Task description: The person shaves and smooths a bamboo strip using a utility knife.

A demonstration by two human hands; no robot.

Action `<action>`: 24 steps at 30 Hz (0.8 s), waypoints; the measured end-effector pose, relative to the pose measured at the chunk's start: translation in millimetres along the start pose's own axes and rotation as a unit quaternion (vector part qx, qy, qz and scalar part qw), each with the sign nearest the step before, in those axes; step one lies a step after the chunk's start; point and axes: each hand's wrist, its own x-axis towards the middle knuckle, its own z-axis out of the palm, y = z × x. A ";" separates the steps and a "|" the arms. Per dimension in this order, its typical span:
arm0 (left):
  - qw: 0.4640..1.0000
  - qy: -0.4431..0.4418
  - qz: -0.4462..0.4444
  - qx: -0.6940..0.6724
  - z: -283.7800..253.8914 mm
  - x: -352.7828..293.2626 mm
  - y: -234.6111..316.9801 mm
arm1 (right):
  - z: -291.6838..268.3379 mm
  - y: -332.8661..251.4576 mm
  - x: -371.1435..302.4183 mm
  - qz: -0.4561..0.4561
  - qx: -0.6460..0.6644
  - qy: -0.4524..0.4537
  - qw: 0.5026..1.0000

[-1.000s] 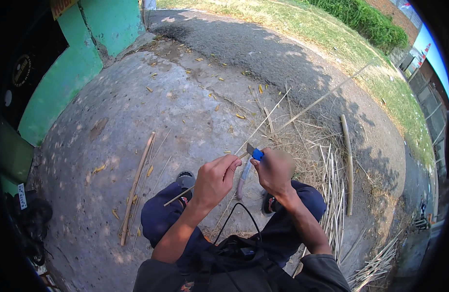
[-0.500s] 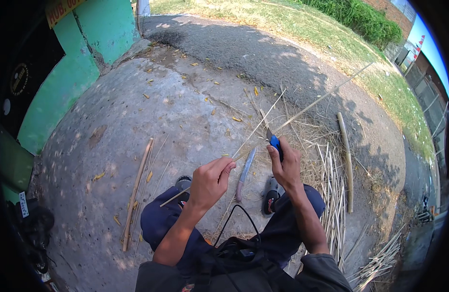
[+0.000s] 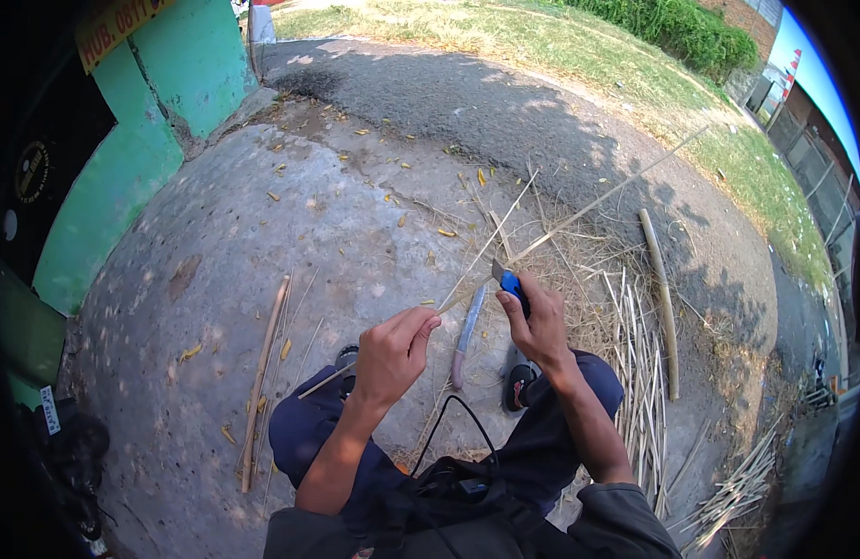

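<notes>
My left hand (image 3: 390, 359) is closed in a pinch on a thin bamboo strip (image 3: 326, 381), whose short end sticks out below the wrist. Past the fingertips, the strip leads toward the blade in my right hand (image 3: 540, 326). That hand is wrapped round a blue utility knife (image 3: 512, 283), its short blade pointing up and left. Beyond the blade a long pale strip (image 3: 616, 190) slants to the upper right; whether it joins the held piece is unclear. Another thin strip (image 3: 503, 224) angles up from near my left fingertips. A larger knife (image 3: 468, 333) lies between my feet.
Many split strips (image 3: 641, 391) lie beside my right knee, with a bamboo pole (image 3: 661, 303) farther right and another bundle (image 3: 733, 498) at lower right. A bamboo stick (image 3: 266, 382) rests at left. Shavings (image 3: 579, 244) litter the concrete. A green wall (image 3: 104, 200) stands left.
My right hand and the utility knife have shifted slightly left, nearer my left hand. The blade now sits lower along the strip. My left hand keeps its pinch, and the view has tilted a little.
</notes>
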 end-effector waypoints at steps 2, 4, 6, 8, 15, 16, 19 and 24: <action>1.000 0.004 0.003 0.009 -0.1 -0.9 1.4 | -10.0 5.8 7.1 0.017 -0.014 0.020 1.000; 0.999 0.005 0.008 0.030 -1.8 -0.8 2.0 | -19.0 14.5 12.7 0.053 -0.023 0.064 0.996; 0.999 0.007 0.009 0.041 -3.5 -1.8 2.5 | -18.3 16.4 11.7 0.038 -0.042 0.069 0.996; 0.999 0.007 0.011 0.049 -4.1 -1.9 3.5 | -13.7 12.0 5.7 0.038 -0.019 0.053 0.998; 0.997 0.004 0.019 0.071 -5.5 -1.6 2.4 | -21.8 16.9 11.2 0.017 -0.046 0.069 0.996; 0.996 -0.003 0.018 0.082 -6.6 -2.3 1.2 | -25.5 22.3 12.4 0.029 -0.049 0.059 0.997; 0.996 -0.007 0.011 0.089 -8.4 -2.5 2.2 | -26.9 28.3 13.3 0.056 -0.038 0.067 0.995; 0.996 -0.004 0.019 0.092 -10.0 -3.7 1.3 | -25.5 25.9 10.6 0.031 -0.054 0.074 0.995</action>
